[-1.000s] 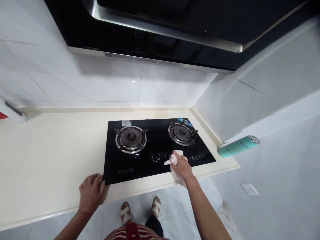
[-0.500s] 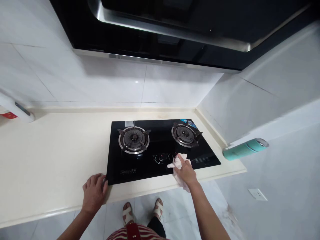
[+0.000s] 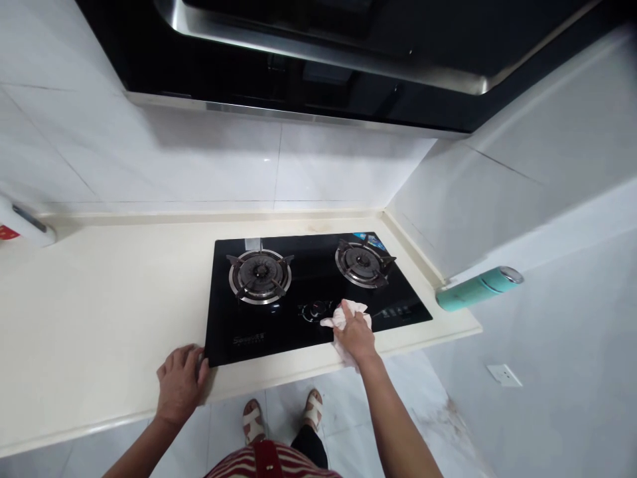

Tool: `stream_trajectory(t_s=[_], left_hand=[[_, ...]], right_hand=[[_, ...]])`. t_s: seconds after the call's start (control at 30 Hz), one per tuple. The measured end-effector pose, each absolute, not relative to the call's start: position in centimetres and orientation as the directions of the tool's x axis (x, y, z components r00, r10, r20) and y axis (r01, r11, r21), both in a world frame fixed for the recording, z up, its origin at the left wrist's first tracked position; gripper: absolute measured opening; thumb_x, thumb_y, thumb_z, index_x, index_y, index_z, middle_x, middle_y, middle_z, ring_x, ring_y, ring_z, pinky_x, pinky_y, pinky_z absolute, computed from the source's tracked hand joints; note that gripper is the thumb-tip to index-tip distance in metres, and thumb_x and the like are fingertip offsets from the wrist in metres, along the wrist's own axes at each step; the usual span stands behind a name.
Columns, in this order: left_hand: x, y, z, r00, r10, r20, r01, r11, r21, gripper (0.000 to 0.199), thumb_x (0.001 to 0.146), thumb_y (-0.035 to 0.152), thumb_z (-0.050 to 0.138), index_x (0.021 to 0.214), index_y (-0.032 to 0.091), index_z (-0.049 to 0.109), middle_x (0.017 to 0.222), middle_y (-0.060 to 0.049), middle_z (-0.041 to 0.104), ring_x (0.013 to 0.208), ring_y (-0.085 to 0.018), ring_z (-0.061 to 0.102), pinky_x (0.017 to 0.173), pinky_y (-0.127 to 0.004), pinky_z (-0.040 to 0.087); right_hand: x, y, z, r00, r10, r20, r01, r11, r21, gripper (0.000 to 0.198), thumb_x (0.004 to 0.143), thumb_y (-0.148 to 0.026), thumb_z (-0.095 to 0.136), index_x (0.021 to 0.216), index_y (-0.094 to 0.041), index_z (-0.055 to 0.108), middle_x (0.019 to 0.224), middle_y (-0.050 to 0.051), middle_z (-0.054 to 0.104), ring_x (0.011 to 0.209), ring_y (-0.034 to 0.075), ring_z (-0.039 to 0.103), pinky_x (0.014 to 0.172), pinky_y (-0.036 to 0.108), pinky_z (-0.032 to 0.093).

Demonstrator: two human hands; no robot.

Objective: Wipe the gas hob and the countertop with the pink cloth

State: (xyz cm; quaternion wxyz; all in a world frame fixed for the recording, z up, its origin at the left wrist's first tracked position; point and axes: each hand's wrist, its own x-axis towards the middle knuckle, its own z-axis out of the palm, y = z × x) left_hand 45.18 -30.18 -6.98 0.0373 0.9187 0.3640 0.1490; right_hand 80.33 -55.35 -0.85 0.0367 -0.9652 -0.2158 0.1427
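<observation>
"Since the right hand (image 3: 355, 337) grips the white cloth (image 3: 336, 321), where's it at?"

"On the cooktop (image 3: 313, 265): front part, just right of the visible knob (image 3: 317, 309), end draping past the front edge."

"Left hand (image 3: 180, 385)?"

"Laid on the counter (image 3: 109, 299), at cooktop's front left corner, fingers bent, slightly apart. Flask (image 3: 480, 290): right of cooktop."

A kitchen: gas stove (image 3: 311, 265) beneath range hood (image 3: 308, 70)
</observation>
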Motion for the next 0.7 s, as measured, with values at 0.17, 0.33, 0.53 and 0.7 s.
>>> stream_trajectory(t_s=[0.17, 0.33, 0.53, 0.7], left_hand=[[45.3, -30.1, -7.0, 0.686, 0.685, 0.245, 0.663, -0.727, 0.18, 0.031, 0.096, 0.036, 0.043, 0.112, 0.02, 0.064, 0.12, -0.013, 0.06, 0.11, -0.03, 0.051, 0.089, -0.045, 0.039], [45.3, -30.2, -6.8, 0.683, 0.693, 0.23, 0.672, -0.72, 0.173, 0.032, 0.097, 0.037, 0.042, 0.114, 0.02, 0.064, 0.121, -0.013, 0.059, 0.111, -0.029, 0.051, 0.09, -0.044, 0.039], [45.3, -30.3, -6.9, 0.683, 0.693, 0.233, 0.675, -0.72, 0.161, 0.032, 0.098, 0.038, 0.041, 0.114, 0.02, 0.063, 0.122, -0.013, 0.059, 0.112, -0.029, 0.05, 0.09, -0.043, 0.038], [45.2, -30.3, -6.8, 0.684, 0.69, 0.238, 0.668, -0.723, 0.175, 0.032, 0.098, 0.038, 0.041, 0.113, 0.02, 0.063, 0.121, -0.013, 0.059, 0.112, -0.029, 0.05, 0.09, -0.044, 0.038]], right_hand=[[78.3, -56.6, -1.2, 0.759, 0.59, -0.275, 0.506, -0.801, -0.321, 0.069, 0.085, -0.031, 0.06, 0.151, -0.029, 0.039, 0.145, 0.01, 0.047, 0.134, 0.025, 0.046, 0.107, 0.036, 0.038], [77.6, -56.0, -0.5, 0.779, 0.612, -0.139, 0.502, -0.741, -0.446, 0.075, 0.084, -0.029, 0.057, 0.155, -0.029, 0.031, 0.144, 0.008, 0.047, 0.13, 0.024, 0.049, 0.105, 0.034, 0.04], [76.8, -52.2, -0.1, 0.739, 0.64, -0.211, 0.591, -0.766, -0.252, 0.082, 0.081, -0.029, 0.065, 0.156, -0.022, 0.032, 0.14, 0.018, 0.047, 0.126, 0.033, 0.051, 0.103, 0.041, 0.041], [73.4, -54.1, -1.3, 0.616, 0.756, -0.223, 0.654, -0.648, -0.39, 0.075, 0.076, -0.026, 0.067, 0.147, -0.028, 0.046, 0.138, 0.013, 0.05, 0.129, 0.031, 0.048, 0.107, 0.041, 0.04]])
